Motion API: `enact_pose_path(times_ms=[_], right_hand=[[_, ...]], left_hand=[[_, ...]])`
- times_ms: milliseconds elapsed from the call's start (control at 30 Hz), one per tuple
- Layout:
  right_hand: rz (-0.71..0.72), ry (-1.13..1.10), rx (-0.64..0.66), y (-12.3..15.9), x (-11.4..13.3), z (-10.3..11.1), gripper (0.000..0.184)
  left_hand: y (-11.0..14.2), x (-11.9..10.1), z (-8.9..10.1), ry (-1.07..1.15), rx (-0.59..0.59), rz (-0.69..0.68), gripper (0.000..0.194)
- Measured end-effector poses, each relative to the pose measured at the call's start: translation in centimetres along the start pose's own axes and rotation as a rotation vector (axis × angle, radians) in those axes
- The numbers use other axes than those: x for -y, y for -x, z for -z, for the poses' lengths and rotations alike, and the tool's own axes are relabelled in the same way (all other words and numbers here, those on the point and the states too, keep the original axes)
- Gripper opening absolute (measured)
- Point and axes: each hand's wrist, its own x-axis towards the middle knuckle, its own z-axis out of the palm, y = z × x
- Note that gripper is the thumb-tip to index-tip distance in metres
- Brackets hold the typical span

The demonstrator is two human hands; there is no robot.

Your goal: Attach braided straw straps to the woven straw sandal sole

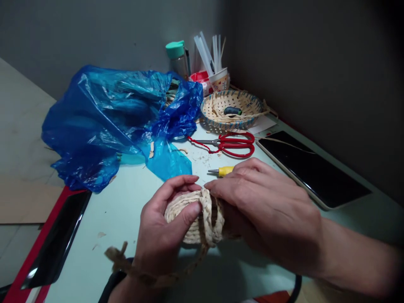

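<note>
A small coiled piece of braided straw (189, 235) is between my two hands above the table. My left hand (167, 223) grips its left side, thumb across the front and fingers behind. A braided straw loop (207, 214) stands out over the front of the coil. My right hand (271, 210) is closed at the coil's right side, its index fingertip at the top of the loop; its other fingertips are hidden. A loose braid end (118, 257) hangs to the left across my left wrist. Beyond my right hand lies a yellow-handled tool with a metal tip (224, 171), partly covered.
Red-handled scissors (236, 145) lie behind the hands. A woven basket (211, 120) holds straw strands and a dark spool (232, 111). A blue plastic bag (120, 109) covers the back left. A tablet (315, 168) lies right, a dark flat device (59, 240) left. A bottle (177, 59) and cup of straws (219, 80) stand behind.
</note>
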Motion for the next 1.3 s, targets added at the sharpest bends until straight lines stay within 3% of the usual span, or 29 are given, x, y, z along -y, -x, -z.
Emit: enact_pose_path(times_ms=[100,167,267,567,700,900,1033,1200,1300], right_hand=[[0.007,0.051,0.039,-0.1,-0.1,0.0,0.016],[0.021,0.074,-0.027,-0.1,0.1,0.1,0.016],[0.016,0.086,-0.076,0.0,0.3,0.1,0.014],[-0.002,0.005,-0.009,0.2,0.2,0.0,0.015],[-0.037,-0.134,0.062,0.2,0.0,0.4,0.015],[-0.057,-0.036,0.173,-0.1,0.2,0.8,0.017],[-0.068,-0.068,0.158,0.1,0.6,0.4,0.018],[-0.073,-0.142,0.121,0.5,0.8,0.3,0.021],[-0.05,-0.131,0.05,0.4,0.8,0.6,0.018]], left_hand=[[-0.1,0.1,0.6,-0.035,0.162,0.081,0.02],[0.0,0.3,0.9,-0.002,0.231,0.14,0.02],[0.1,0.4,0.9,0.081,0.246,0.167,0.023],[0.1,-0.2,0.6,0.08,0.228,0.158,0.019],[0.0,-0.5,0.6,-0.012,0.196,0.123,0.011],[0.3,-0.8,0.1,-0.24,0.101,-0.047,0.012],[1.1,-1.2,-0.6,-0.334,-0.069,-0.08,0.013],[1.6,-1.6,-1.0,-0.38,-0.117,-0.033,0.011],[1.7,-1.6,-1.2,-0.373,-0.152,-0.074,0.011]])
